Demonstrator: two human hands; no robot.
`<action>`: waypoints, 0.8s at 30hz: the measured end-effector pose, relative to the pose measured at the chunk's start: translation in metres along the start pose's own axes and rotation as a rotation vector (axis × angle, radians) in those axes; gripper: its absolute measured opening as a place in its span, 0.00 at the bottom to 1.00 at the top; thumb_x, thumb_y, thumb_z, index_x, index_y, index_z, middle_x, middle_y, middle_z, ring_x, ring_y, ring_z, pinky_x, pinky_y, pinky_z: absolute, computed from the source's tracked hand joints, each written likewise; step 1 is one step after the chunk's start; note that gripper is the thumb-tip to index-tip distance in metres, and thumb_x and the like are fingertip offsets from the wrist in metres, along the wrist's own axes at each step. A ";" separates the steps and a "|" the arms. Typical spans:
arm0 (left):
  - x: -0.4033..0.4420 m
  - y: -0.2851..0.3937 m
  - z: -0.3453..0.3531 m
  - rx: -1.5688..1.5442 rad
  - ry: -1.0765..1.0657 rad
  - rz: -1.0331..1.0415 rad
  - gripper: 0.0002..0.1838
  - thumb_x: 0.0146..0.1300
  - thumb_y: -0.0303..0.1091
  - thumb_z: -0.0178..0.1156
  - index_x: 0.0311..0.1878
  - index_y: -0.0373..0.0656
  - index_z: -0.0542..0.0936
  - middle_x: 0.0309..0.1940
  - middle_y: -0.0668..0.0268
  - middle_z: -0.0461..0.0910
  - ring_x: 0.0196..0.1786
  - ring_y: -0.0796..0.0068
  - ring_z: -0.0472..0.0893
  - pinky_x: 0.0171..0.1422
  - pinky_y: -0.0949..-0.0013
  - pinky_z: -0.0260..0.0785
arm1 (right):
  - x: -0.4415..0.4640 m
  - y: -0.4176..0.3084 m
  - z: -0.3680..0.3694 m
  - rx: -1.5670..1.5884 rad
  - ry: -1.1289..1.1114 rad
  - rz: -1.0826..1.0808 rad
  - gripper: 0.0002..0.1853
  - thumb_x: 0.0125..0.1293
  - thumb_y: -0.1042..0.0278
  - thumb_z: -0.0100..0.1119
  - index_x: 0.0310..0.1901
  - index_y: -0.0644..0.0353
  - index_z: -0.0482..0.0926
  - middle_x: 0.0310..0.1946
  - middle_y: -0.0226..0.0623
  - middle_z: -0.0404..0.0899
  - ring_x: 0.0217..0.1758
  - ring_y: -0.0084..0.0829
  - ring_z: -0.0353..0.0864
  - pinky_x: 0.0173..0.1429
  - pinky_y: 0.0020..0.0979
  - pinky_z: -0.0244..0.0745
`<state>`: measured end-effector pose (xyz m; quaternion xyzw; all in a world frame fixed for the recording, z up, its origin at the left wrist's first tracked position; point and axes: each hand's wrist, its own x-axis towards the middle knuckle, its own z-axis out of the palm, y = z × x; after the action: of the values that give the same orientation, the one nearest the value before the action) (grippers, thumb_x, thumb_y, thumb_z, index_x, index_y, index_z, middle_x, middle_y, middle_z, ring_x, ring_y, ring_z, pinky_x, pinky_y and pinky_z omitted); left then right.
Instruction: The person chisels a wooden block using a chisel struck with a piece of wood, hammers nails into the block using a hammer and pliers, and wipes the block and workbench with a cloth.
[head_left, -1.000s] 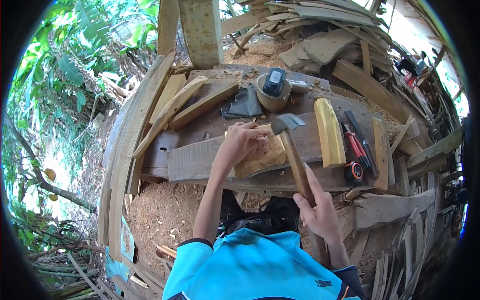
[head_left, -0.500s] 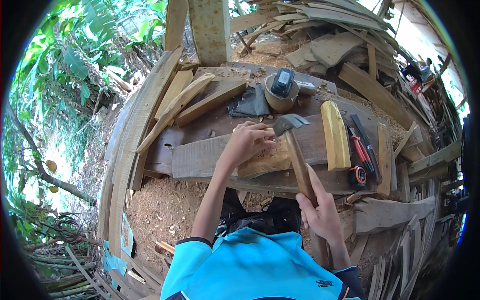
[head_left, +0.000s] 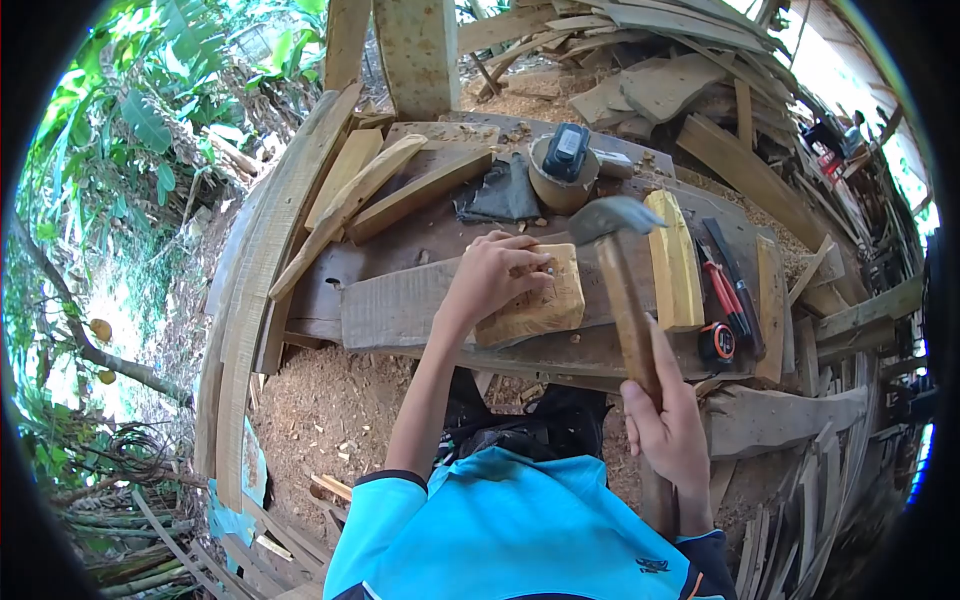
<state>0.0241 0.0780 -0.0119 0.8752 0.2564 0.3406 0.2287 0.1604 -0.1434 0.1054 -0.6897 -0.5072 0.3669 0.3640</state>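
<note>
My right hand (head_left: pixel 668 425) is wrapped around the wooden handle of a claw hammer (head_left: pixel 628 310). The hammer's metal head is raised and slightly blurred, to the right of a short wooden block (head_left: pixel 556 296). My left hand (head_left: pixel 500 275) lies over the left part of that block, its fingers bent against the top. Whether a small piece sits between those fingertips cannot be made out. Beneath the block is a wide grey board (head_left: pixel 390 305), flat on the workbench (head_left: pixel 420 247).
Right of the hammer lie a yellowish wood piece (head_left: pixel 676 270), red-handled pliers (head_left: pixel 722 292), a dark long tool (head_left: pixel 728 265) and a tape measure (head_left: pixel 716 343). A dark battery pack (head_left: pixel 567 152) sits on a round container (head_left: pixel 560 190) behind. Long planks (head_left: pixel 262 260) line the left side.
My right hand and the hammer have moved right, away from the block, uncovering more of its top. My left hand stays on the block.
</note>
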 end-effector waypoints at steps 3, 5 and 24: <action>0.000 -0.006 0.005 -0.008 0.021 0.029 0.16 0.47 0.43 0.67 0.40 0.49 0.85 0.44 0.65 0.82 0.48 0.60 0.77 0.54 0.58 0.67 | 0.001 0.003 0.004 0.006 0.020 -0.039 0.31 0.67 0.69 0.48 0.70 0.58 0.49 0.21 0.47 0.76 0.23 0.37 0.79 0.34 0.33 0.72; 0.000 -0.006 0.004 -0.025 -0.002 0.012 0.16 0.47 0.42 0.68 0.40 0.48 0.85 0.44 0.64 0.81 0.48 0.59 0.77 0.55 0.59 0.67 | 0.010 0.018 0.008 -0.003 -0.093 0.026 0.32 0.68 0.69 0.48 0.70 0.58 0.48 0.18 0.43 0.76 0.18 0.33 0.77 0.30 0.30 0.72; -0.043 0.040 -0.006 0.171 0.087 -0.364 0.45 0.45 0.55 0.69 0.64 0.41 0.65 0.59 0.50 0.66 0.62 0.51 0.64 0.64 0.52 0.53 | 0.035 0.029 0.004 0.837 0.269 -0.438 0.31 0.66 0.74 0.49 0.66 0.57 0.46 0.23 0.34 0.66 0.12 0.20 0.66 0.13 0.23 0.67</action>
<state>0.0038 0.0224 -0.0055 0.8153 0.4479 0.3079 0.1998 0.1774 -0.1153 0.0731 -0.4029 -0.3978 0.3618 0.7407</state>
